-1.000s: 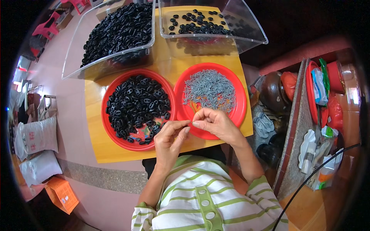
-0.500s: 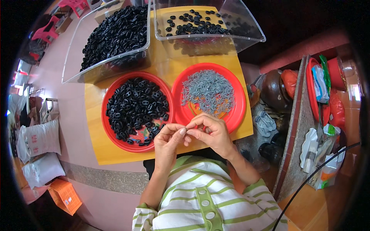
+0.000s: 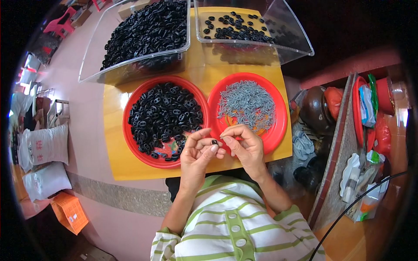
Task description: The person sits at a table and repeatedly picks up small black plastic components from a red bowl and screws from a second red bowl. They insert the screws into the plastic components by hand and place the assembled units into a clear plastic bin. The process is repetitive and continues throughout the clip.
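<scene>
My left hand [image 3: 194, 158] pinches a small black two-hole plastic piece [image 3: 214, 142] between thumb and fingers, the other fingers loosely curled. Just right of it, my right hand [image 3: 247, 152] has thumb and forefinger pressed together; whatever is between the tips is too small to name. Both hands hover over the near rims of two red basins. The left basin [image 3: 126, 119] holds a heap of similar black pieces [image 3: 163, 111]. In the right basin [image 3: 282, 115] lies a pile of small grey screw-like pins [image 3: 249, 102].
Behind the basins on the yellow table [image 3: 114, 161] stand two clear bins: the left bin [image 3: 130, 61] heaped with black pieces, the right bin [image 3: 261, 44] holding fewer. A dark jar [image 3: 315, 108] and a stone-edged ledge [image 3: 333, 156] are to the right. White sacks [image 3: 48, 145] stand at left.
My hands, fingertips touching before, are now slightly apart, and the black piece shows in my left hand. The whole view has shifted, so the basins and bins appear further right.
</scene>
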### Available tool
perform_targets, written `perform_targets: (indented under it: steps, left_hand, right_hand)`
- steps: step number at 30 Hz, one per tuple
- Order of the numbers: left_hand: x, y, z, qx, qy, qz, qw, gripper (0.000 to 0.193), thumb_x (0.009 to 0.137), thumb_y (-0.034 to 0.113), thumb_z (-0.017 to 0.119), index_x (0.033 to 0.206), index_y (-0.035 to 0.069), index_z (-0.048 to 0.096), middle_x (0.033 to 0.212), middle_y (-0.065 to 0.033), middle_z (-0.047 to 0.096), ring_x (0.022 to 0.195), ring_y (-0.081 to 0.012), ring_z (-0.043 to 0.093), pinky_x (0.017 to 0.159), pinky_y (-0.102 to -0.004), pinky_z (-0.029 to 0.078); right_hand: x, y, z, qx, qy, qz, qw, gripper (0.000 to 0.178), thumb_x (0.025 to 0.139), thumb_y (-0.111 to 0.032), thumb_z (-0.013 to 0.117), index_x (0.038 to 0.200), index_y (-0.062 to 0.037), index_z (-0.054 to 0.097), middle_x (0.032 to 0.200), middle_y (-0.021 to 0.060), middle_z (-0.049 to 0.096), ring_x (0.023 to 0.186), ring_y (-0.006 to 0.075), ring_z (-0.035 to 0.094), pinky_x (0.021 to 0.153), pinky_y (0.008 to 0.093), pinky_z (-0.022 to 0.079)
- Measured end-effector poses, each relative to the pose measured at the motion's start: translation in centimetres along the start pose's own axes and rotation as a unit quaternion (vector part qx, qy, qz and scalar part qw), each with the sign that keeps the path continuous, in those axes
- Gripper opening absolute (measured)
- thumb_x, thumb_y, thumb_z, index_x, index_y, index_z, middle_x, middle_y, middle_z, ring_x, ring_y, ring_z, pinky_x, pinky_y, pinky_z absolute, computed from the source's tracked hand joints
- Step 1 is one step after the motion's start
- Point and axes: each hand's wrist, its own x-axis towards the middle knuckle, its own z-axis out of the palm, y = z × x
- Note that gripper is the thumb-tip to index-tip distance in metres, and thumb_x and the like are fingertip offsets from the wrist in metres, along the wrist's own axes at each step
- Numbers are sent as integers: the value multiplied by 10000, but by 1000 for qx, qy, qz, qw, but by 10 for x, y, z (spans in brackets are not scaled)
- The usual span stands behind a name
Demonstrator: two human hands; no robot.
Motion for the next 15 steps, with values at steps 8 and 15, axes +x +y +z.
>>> perform_targets:
  steps: [8,15]
  left_hand:
    - [-4,7,-12,-25,21,-68,997,132,883,50,577,994,-21,589,861,-111,665,731,-141,659,670,-216,533]
    - [-3,8,-14,-35,14,-72,997,116,884,55,578,969,-19,605,853,-107,667,694,-124,645,637,-208,526]
  right_hand:
    - [2,6,7,-35,-42,-43,998,84,867,-74,608,927,-17,600,929,51,624,820,108,597,636,240,488]
    - [3,1,8,-80,-54,-44,994,97,873,-77,605,943,-10,605,888,57,639,744,98,609,595,234,491]
